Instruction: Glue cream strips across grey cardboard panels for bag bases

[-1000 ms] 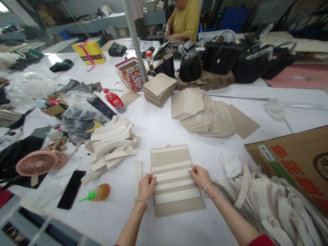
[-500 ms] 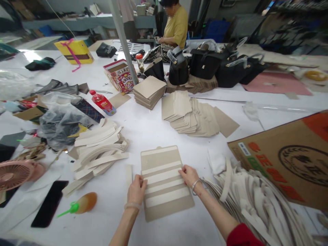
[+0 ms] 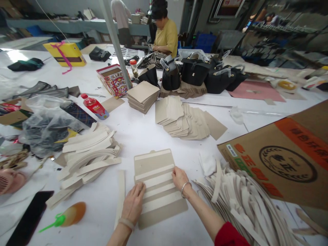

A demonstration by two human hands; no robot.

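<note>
On the white table in front of me lies a flat grey-beige panel (image 3: 160, 217) with rounded corners and several pale strips across it. My left hand (image 3: 133, 200) rests on its left edge, fingers lying flat on the strip ends. At the right edge, my right hand (image 3: 180, 178) has its thumb and fingers pinched on the end of a pale strip (image 3: 156, 181); the fingertips are partly hidden. A loose pale strip (image 3: 121, 188) lies left of the panel. Farther left is a heap of pale strips (image 3: 89, 164); a large bundle of strips (image 3: 243, 205) lies to the right.
Behind the panel stand fanned stacked panels (image 3: 181, 119) and a neat stack (image 3: 143, 97). A cardboard box (image 3: 287, 153) fills the right side. A glue bottle (image 3: 73, 213) and a phone (image 3: 30, 217) lie at left. Beyond are black bags (image 3: 194, 71) and a person in yellow (image 3: 166, 37).
My left hand has flattened and spread its fingers along the panel's left edge. My right hand stays at the right edge. The whole view has shifted, so things appear farther left.
</note>
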